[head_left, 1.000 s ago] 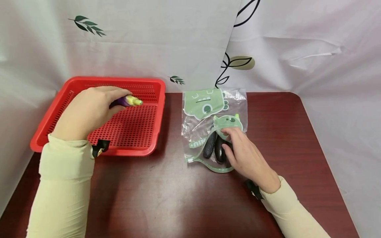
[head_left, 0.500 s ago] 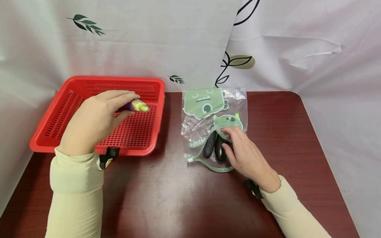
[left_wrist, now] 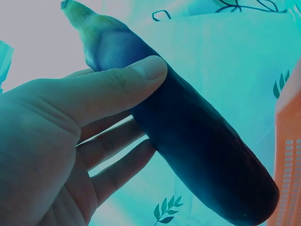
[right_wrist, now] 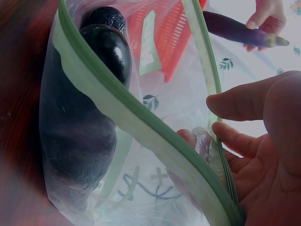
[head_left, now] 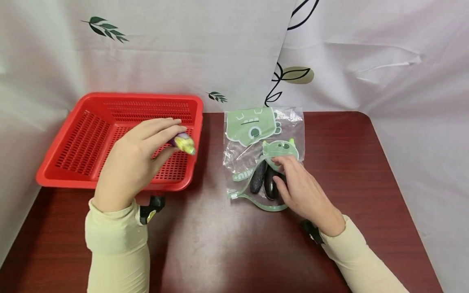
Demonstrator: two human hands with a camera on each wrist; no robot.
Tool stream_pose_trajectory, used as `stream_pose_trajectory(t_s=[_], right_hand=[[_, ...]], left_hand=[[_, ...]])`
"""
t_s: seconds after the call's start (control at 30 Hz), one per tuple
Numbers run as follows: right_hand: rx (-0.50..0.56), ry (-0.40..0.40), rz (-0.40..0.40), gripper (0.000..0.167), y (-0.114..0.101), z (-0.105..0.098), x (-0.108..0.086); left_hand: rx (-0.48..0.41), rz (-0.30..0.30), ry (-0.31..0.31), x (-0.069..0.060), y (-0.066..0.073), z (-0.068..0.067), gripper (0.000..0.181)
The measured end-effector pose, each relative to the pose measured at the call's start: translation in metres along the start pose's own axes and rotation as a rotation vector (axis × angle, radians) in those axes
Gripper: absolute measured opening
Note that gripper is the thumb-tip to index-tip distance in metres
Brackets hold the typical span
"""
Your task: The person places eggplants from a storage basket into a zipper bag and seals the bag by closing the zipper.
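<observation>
My left hand [head_left: 133, 162] grips a purple eggplant [left_wrist: 202, 141] near its yellow-green stem end, over the right part of the red basket [head_left: 66, 179]. In the left wrist view the thumb lies across the eggplant, with fingers behind it. My right hand [head_left: 305, 191] holds the green zip edge of a clear zip bag [head_left: 234, 158], its mouth standing apart. Inside are a glossy dark eggplant [right_wrist: 110, 49] and a rough-skinned dark long vegetable [head_left: 258, 179]. The right wrist view shows thumb and fingertips at the bag's rim; part of that grip is hidden by the plastic.
The basket stands at the left back of the dark red wooden table [head_left: 205, 244], the bag right of it. A white curtain [head_left: 165, 49] with leaf prints hangs behind the table. A small white slider [head_left: 233, 196] sits on the bag's zip.
My left hand has moved right and towards me with the eggplant, from the basket's middle to its right side. The right hand and the bag have stayed in place.
</observation>
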State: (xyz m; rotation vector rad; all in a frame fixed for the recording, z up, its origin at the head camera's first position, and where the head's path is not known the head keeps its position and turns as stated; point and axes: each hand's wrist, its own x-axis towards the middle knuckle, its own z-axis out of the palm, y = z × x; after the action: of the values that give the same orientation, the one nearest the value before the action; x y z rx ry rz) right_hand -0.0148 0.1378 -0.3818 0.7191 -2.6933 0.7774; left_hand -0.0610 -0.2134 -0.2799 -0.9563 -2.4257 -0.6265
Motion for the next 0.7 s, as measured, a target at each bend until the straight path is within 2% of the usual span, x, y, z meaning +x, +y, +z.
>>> stream_pose_trajectory(t_s=[0.27, 0.47, 0.7], right_hand=[[-0.001, -0.001, 0.003, 0.043, 0.000, 0.000, 0.000], [0.001, 0.000, 0.006, 0.043, -0.001, -0.002, 0.001], [0.006, -0.012, 0.016, 0.044, -0.001, -0.002, 0.000]], left_hand=[[-0.066, 0.013, 0.074, -0.004, 0.012, 0.010, 0.058], [-0.108, 0.049, 0.129, -0.005, 0.023, 0.015, 0.055], [-0.175, 0.092, 0.152, -0.005, 0.037, 0.021, 0.050]])
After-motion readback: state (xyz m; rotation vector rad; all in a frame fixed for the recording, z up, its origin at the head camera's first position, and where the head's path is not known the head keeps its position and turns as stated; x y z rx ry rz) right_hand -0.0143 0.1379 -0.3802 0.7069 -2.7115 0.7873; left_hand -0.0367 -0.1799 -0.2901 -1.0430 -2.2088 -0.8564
